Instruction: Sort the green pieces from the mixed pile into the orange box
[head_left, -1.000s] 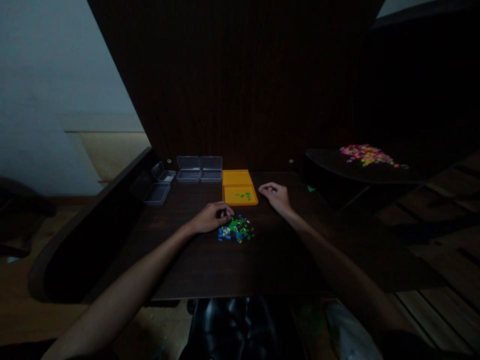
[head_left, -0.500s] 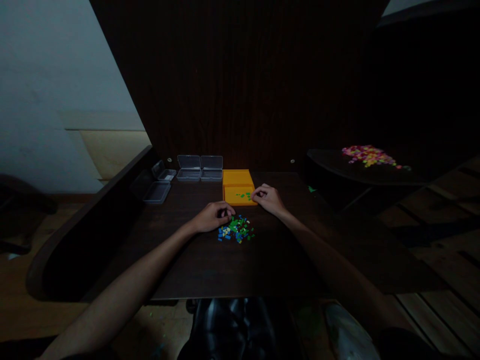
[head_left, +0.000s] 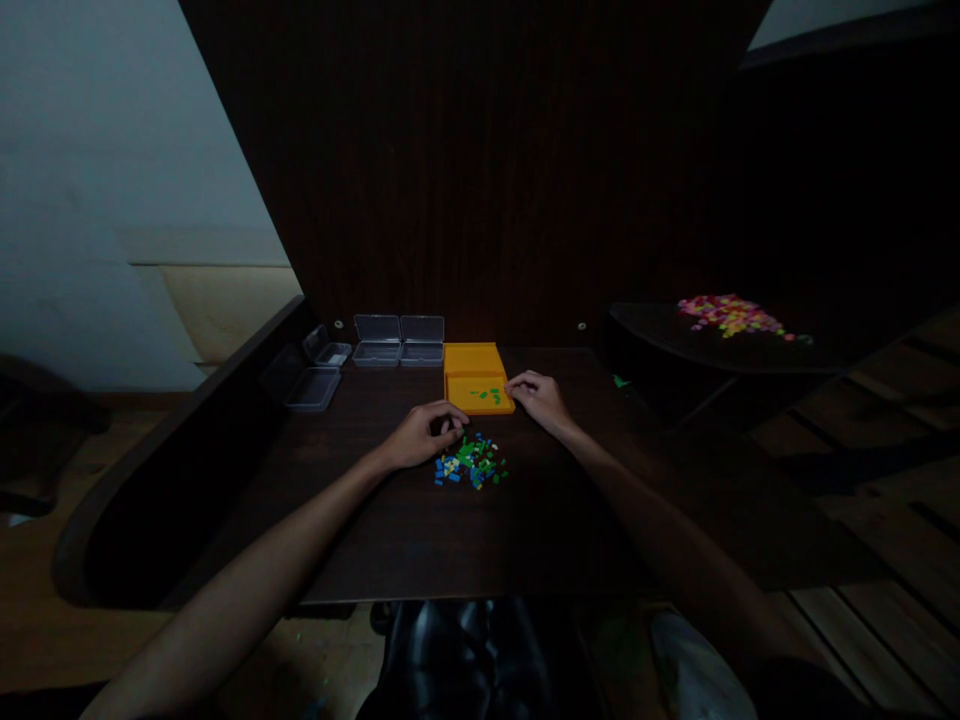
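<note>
My left hand (head_left: 427, 435) is curled at the upper left of a loose pile of small bricks (head_left: 471, 462), mostly green and blue with some white and yellow. A speck of green shows between its thumb and fingertips, seemingly one small brick. Behind the pile stands an open yellow box (head_left: 454, 406), its lid tipped back. Several small green bricks (head_left: 495, 391) lie scattered inside, towards the right. My right hand (head_left: 541, 398) is at the box's right wall with thumb and forefinger pinched together; whatever may be between them is too small to make out.
Two open clear plastic cases (head_left: 377, 352) stand left of the yellow box, with a larger clear case (head_left: 313, 388) and a smaller one (head_left: 330, 352) further left. A raised side panel (head_left: 180, 470) bounds the table's left. Colourful pieces (head_left: 735, 315) heap on a dark surface at right.
My right hand's fingertips have drawn slightly right, from over the box's edge to its right wall. The left hand stays almost where it was. The view has shifted slightly.
</note>
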